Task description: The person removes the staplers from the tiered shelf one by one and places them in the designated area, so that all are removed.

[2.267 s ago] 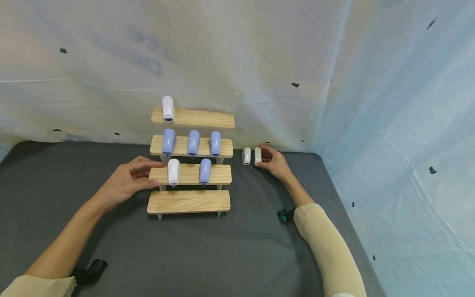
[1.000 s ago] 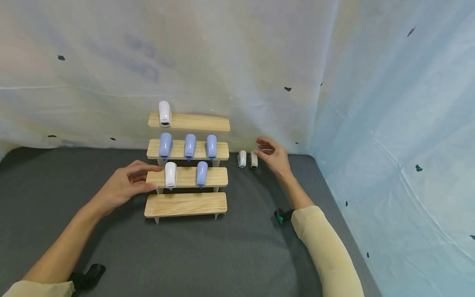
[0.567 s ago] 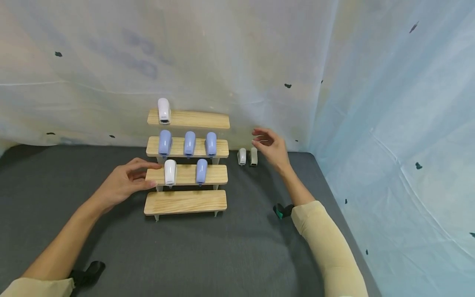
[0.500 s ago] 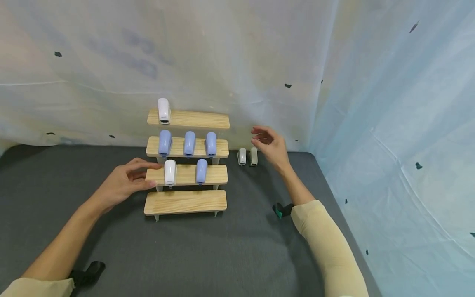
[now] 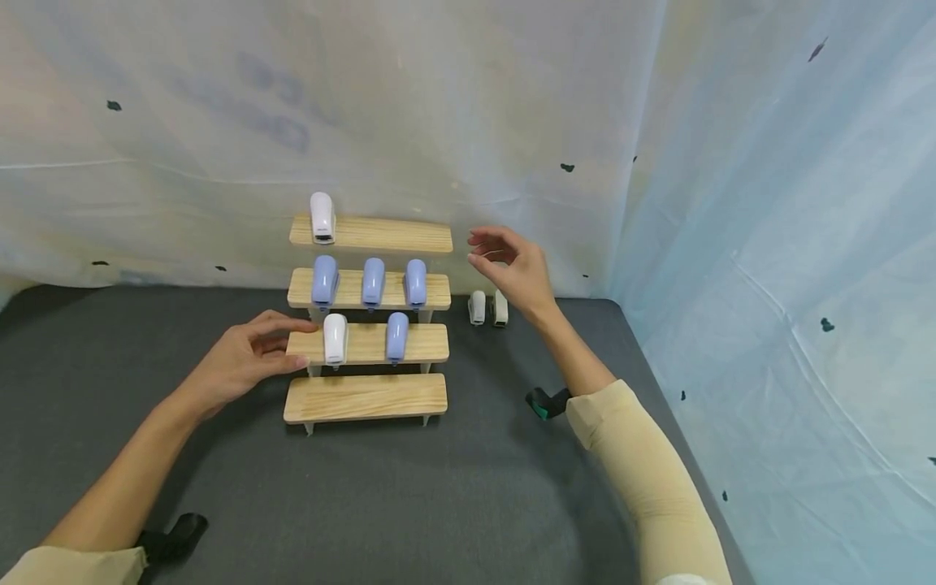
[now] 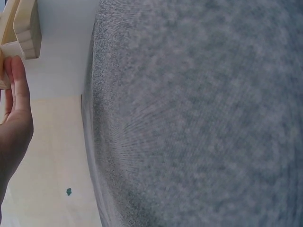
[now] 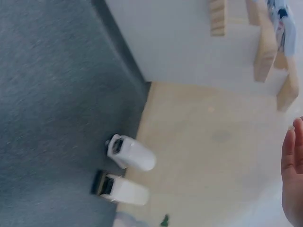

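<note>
A four-tier wooden display rack stands on the table. My left hand holds the left end of its second tier from the bottom, thumb at the front edge and fingers at the back. That tier bears a white stapler and a lavender stapler. Three lavender staplers line the tier above; another white stapler sits on the top tier's left. My right hand, holding nothing, hovers right of the rack with fingers loosely bent. Below it, a white stapler and an off-white stapler stand side by side.
Dark grey cloth covers the table. Pale sheeting hangs close behind the rack and staplers, and bluish sheeting hangs along the right side. The bottom tier carries no stapler.
My right hand has let go of the off-white stapler, leaving it upright beside the white one, then risen and moved left toward the rack. My left hand keeps its hold.
</note>
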`<action>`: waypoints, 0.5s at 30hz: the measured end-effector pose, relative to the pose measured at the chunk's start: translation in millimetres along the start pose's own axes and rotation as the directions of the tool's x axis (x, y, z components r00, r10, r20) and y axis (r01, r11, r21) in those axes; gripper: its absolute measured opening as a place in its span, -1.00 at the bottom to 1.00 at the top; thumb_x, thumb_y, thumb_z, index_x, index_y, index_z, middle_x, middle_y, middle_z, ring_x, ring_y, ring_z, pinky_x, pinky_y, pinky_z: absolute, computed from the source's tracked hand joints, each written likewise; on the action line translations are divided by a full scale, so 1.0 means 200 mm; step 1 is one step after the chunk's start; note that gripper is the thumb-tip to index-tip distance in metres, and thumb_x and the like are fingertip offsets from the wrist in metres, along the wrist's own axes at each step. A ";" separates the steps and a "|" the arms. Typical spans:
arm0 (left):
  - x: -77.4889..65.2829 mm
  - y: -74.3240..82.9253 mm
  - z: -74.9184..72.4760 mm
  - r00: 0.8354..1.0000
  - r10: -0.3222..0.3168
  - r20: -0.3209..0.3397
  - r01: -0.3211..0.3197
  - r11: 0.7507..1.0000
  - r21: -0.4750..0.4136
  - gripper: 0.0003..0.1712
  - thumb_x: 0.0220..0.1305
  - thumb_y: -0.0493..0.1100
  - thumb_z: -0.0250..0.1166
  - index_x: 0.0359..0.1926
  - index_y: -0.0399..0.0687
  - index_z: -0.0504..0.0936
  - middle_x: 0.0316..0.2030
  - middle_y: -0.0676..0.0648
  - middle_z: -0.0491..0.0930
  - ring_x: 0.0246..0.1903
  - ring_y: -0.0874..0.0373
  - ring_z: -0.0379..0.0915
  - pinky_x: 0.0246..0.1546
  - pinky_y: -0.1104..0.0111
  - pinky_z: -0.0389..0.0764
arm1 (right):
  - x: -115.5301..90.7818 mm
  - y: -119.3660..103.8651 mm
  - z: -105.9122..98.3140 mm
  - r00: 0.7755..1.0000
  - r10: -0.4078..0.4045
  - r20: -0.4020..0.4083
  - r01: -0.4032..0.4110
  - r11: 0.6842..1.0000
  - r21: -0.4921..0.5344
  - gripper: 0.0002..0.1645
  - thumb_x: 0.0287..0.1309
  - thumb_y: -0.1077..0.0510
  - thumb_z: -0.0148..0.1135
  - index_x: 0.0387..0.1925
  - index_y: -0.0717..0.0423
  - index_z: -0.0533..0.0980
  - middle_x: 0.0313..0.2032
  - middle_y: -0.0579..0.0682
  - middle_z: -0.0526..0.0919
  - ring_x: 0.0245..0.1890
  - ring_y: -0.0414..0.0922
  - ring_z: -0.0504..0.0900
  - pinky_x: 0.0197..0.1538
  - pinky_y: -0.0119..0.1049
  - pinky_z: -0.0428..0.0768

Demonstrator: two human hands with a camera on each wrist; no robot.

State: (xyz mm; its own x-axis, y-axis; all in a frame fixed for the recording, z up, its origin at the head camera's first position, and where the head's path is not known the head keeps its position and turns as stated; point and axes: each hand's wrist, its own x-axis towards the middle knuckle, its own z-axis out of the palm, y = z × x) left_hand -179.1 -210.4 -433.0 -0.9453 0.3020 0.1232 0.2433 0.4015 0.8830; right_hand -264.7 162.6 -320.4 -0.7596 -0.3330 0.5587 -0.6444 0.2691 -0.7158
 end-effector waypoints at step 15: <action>0.00 0.00 0.00 1.000 -0.011 -0.002 0.011 1.000 0.019 -0.44 0.28 -0.07 0.42 0.26 -0.09 0.55 0.02 -0.05 0.41 -0.02 0.24 0.44 -0.12 0.63 0.49 | 0.14 -0.19 0.15 0.994 0.001 0.107 -0.014 0.992 0.124 -0.53 0.14 0.46 0.34 0.10 0.52 0.49 0.00 0.37 0.61 0.01 0.23 0.59 0.10 -0.02 0.59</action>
State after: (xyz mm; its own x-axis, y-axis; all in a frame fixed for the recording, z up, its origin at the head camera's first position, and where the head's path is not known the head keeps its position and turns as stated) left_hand -179.8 -210.9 -433.2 -0.9485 0.2956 0.1140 0.2366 0.4214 0.8755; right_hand -258.4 116.9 -290.7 -0.7465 -0.4275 0.5098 -0.6175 0.1597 -0.7702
